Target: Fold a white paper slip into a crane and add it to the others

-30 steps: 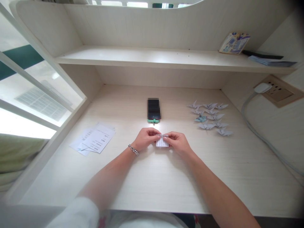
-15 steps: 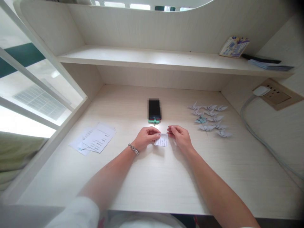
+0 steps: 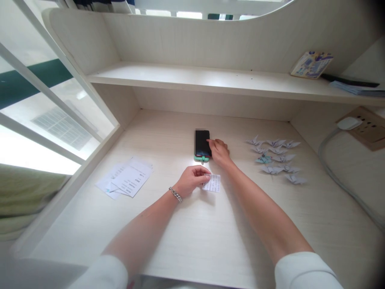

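Between its thumb and fingers, my left hand (image 3: 192,180) pinches a small square of printed paper (image 3: 212,184) above the desk, its free edge pointing right. My right hand (image 3: 219,151) reaches to the right side of a smartphone (image 3: 202,142) lying on the desk. Its index finger is stretched onto the dark screen, while the other fingers are bent and hold nothing. A green piece (image 3: 201,158) sits at the phone's lower end. To the right of this hand, several folded paper cranes (image 3: 275,158) rest in rows, mostly white with one bluish-green.
Loose printed sheets (image 3: 132,177) overlap on the desk's left side. A shelf (image 3: 186,78) runs above the back, bearing a small packet (image 3: 313,64) and papers (image 3: 355,87) at its right. A plugged-in charger (image 3: 349,123) trails a cable (image 3: 339,184) down the right wall.
My right hand has left the paper's side and moved forward to the phone, its index finger now on the screen. My left hand still holds the paper. The view has shifted slightly.
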Available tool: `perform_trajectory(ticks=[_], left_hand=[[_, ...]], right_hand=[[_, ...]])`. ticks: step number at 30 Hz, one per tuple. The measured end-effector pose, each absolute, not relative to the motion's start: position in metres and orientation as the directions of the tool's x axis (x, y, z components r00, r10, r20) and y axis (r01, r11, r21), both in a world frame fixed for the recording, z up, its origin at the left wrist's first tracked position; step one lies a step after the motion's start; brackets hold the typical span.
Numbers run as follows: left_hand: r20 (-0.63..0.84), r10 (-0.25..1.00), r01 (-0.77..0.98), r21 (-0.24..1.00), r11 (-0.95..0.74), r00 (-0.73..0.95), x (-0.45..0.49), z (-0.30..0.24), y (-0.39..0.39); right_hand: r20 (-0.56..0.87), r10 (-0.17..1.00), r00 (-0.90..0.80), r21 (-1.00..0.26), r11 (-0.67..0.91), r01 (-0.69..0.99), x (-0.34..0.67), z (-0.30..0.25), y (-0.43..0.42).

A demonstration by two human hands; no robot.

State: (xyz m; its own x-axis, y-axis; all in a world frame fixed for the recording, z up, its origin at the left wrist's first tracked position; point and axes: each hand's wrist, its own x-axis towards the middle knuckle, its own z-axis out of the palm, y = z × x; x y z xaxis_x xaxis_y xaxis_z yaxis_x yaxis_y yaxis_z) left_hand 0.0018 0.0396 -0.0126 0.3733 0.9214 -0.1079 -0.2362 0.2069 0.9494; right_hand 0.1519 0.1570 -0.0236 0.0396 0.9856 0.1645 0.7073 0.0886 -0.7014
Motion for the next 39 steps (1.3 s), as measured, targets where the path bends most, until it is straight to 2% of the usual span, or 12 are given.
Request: perform_trajectory(ticks=[3,7,10,13,16,25,39], left_hand=[[-0.102,0.925,-0.233,0.952,0.197,0.365,0.002,-0.013,0.04],[-0.093,0.931,-0.206,0.963,0.174,0.352,0.002,-0.013,0.04],[-0.082,0.936,-0.179,0.972,0.15,0.341,0.003,-0.013,0.04],[-0.061,0.946,-0.167,0.979,0.12,0.319,0.004,-0.013,0.04],[-0.068,0.942,-0.144,0.982,0.121,0.327,0.005,-0.011,0.039],[-0.112,0.92,-0.206,0.958,0.201,0.376,0.003,-0.01,0.039],[-0.102,0.901,-0.021,0.992,0.122,0.422,0.002,-0.008,0.038]], right_hand=[[0.173,0.984,0.05,-0.754,0.1,0.649,0.152,-0.023,0.164],[0.234,0.97,0.071,-0.886,0.183,0.426,0.163,-0.019,0.145],[0.056,0.994,0.089,-0.979,0.037,0.199,0.174,-0.014,0.102],[-0.135,0.981,-0.142,-0.991,-0.134,0.016,0.179,-0.008,0.05],[-0.157,0.967,-0.199,-0.987,-0.15,0.05,0.178,-0.005,0.016],[-0.255,0.958,-0.129,-0.958,-0.269,-0.103,0.18,-0.009,0.01],[-0.187,0.973,-0.135,-0.978,-0.197,-0.067,0.181,-0.008,0.009]])
